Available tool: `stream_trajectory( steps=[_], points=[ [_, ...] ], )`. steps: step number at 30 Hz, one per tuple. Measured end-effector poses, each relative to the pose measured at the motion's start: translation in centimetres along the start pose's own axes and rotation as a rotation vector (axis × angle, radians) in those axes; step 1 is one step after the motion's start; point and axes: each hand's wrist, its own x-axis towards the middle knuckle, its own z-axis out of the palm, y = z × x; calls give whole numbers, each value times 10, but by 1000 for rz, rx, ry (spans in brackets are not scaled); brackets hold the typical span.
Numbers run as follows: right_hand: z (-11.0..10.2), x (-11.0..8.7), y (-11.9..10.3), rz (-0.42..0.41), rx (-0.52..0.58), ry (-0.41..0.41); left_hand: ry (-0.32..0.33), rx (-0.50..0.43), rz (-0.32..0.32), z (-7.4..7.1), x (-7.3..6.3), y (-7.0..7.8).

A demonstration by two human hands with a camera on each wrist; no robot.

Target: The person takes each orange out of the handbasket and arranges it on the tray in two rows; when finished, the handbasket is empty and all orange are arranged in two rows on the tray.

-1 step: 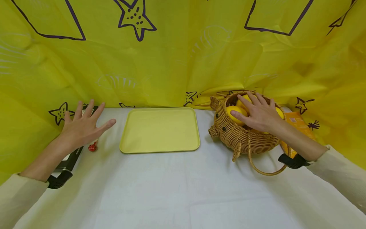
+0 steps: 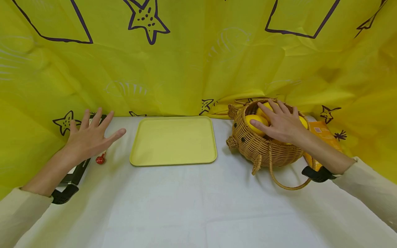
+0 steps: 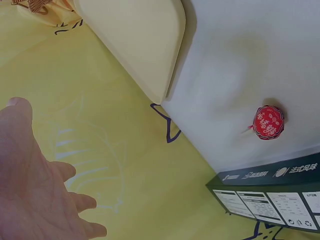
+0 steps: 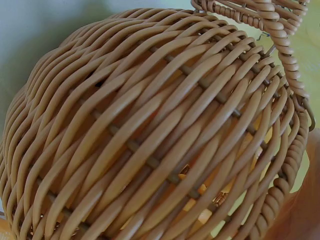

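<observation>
My left hand [image 2: 90, 137] is held out with its fingers spread, holding nothing. In the head view it overlaps a long dark green box [image 2: 81, 172]. A red-wrapped lollipop [image 3: 268, 122] lies beside that box. My right hand [image 2: 283, 124] stretches over the mouth of an animal-shaped wicker basket [image 2: 263, 153], fingers extended and thumb apart. Smooth yellow fruits [image 2: 255, 124] show inside, partly hidden by the hand. The woven side of the basket [image 4: 150, 125] fills most of the right wrist view.
A pale yellow rectangular tray [image 2: 173, 141] lies at the middle of the white tabletop [image 2: 173, 203]. An orange packet [image 2: 325, 134] sits right of the basket, whose handle [image 2: 289, 188] hangs down in front. Yellow patterned cloth [image 2: 186, 69] stands behind and along both sides.
</observation>
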Motion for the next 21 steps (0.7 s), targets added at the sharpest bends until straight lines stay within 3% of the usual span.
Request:
stream_trajectory(
  steps=[21],
  points=[
    [-5, 1, 3, 9, 2, -11, -7, 0, -3, -4, -1, 3]
  ],
)
